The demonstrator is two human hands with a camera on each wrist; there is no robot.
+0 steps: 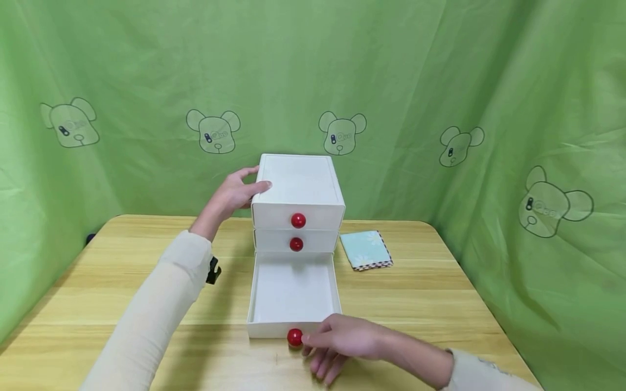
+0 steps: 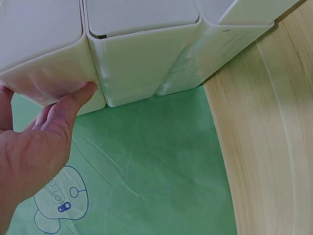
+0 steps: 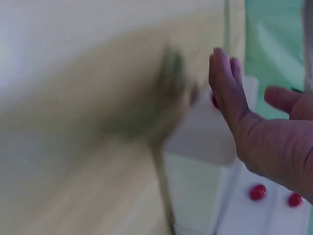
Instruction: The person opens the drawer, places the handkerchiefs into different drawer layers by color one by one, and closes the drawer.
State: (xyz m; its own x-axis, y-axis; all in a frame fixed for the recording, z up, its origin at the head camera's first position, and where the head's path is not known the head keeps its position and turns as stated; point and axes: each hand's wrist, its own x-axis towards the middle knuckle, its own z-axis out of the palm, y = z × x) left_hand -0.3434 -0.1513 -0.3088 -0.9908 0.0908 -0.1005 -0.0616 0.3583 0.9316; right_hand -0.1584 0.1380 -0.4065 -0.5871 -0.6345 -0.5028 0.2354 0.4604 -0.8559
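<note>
A white drawer unit (image 1: 300, 176) with three red-knobbed drawers stands on the table, its bottom drawer (image 1: 266, 330) pulled far out and bare inside. The top drawer (image 1: 274, 216) and middle drawer (image 1: 274, 240) are in. My left hand (image 1: 235, 190) rests against the unit's upper left side, thumb on the top edge; the left wrist view shows extended fingers (image 2: 63, 110) touching the side wall. At the bottom drawer's red knob (image 1: 294, 337), my right hand (image 1: 349, 339) hovers with loose fingers. Whether its thumb touches the knob, I cannot tell. In the right wrist view the thumb stands apart.
A folded light-blue cloth (image 1: 367, 250) with a checked edge lies right of the unit on the wooden table (image 1: 415, 304). A green curtain (image 1: 391, 70) with bear-head outlines surrounds the back and sides. A black buckle (image 1: 213, 270) hangs by the left sleeve.
</note>
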